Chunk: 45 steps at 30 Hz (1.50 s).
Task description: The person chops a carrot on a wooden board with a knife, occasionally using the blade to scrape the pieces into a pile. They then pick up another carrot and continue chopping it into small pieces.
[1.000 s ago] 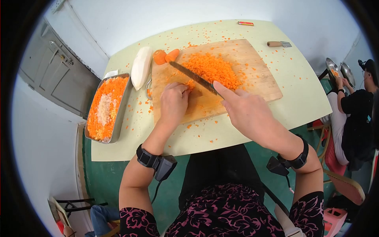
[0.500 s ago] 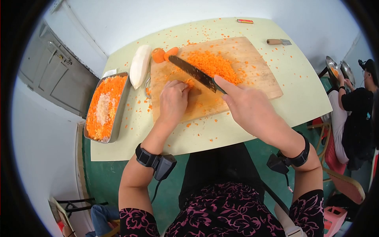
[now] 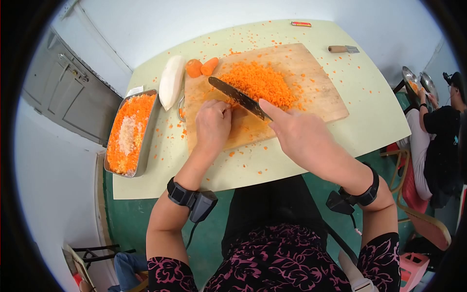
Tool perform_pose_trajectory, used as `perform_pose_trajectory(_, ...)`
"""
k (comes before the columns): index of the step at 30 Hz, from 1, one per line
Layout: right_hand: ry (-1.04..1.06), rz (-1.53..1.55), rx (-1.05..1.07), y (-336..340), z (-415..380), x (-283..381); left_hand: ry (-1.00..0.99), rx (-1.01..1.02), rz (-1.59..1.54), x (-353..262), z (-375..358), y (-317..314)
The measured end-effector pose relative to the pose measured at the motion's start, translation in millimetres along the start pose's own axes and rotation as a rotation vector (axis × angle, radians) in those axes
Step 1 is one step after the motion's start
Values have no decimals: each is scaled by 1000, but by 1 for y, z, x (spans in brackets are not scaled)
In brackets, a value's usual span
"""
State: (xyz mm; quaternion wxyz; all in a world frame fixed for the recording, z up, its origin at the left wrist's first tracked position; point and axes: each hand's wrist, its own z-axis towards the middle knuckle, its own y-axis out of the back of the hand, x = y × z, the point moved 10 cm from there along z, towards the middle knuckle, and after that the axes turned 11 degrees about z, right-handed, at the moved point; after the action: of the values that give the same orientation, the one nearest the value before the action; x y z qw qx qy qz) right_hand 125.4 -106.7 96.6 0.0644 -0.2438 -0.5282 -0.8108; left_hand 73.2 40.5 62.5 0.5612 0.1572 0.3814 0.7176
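Note:
My right hand (image 3: 299, 132) grips a knife (image 3: 237, 96) by its handle, the dark blade pointing up and left across the wooden cutting board (image 3: 318, 92). Finely chopped carrot (image 3: 260, 82) lies heaped just beyond the blade. With its fingers curled, my left hand (image 3: 213, 124) presses a small carrot piece against the board. That piece is mostly hidden between the fingertips and the blade. At the board's far left corner are two larger carrot pieces (image 3: 209, 66). A peeled white radish (image 3: 172, 82) lies left of the board.
A metal tray (image 3: 145, 155) of chopped carrot with a pale heap on top stands at the table's left edge. A wooden-handled peeler (image 3: 343, 49) and a red lighter (image 3: 301, 24) lie at the far right. Another person (image 3: 440, 131) sits at right, holding metal bowls.
The knife blade has come down closer to the board and my left fingertips. My right hand has shifted slightly left and down; my left hand has barely moved.

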Motion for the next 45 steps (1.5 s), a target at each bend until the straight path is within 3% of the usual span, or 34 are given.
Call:
perform_pose_trajectory(3,-49,58,-75,18,1,5,31,43,10,0,1,-1)
perform_pose_trajectory(15,-19,-43,33,-7,-1,-1,-137,-1,131,-16,-2,-1)
perform_pose_trajectory(21,-41,32,-80,13,1,6,-140,-12,97,-18,-1,3)
perform_pose_trajectory(24,-93,-28,33,-9,1,-4,-144,45,166,-17,-2,-3)
perform_pose_trajectory(30,-6,42,-97,5,1,2,-161,31,123,-17,-4,-1)
perform_pose_trajectory(33,-80,9,29,-6,4,-4,-220,1,150,-22,-6,1)
perform_pose_trajectory(36,-25,80,-67,10,6,4,-159,25,107,-20,-4,1)
perform_pose_trajectory(45,-74,68,-55,11,7,2,-126,-3,71,-15,-4,3)
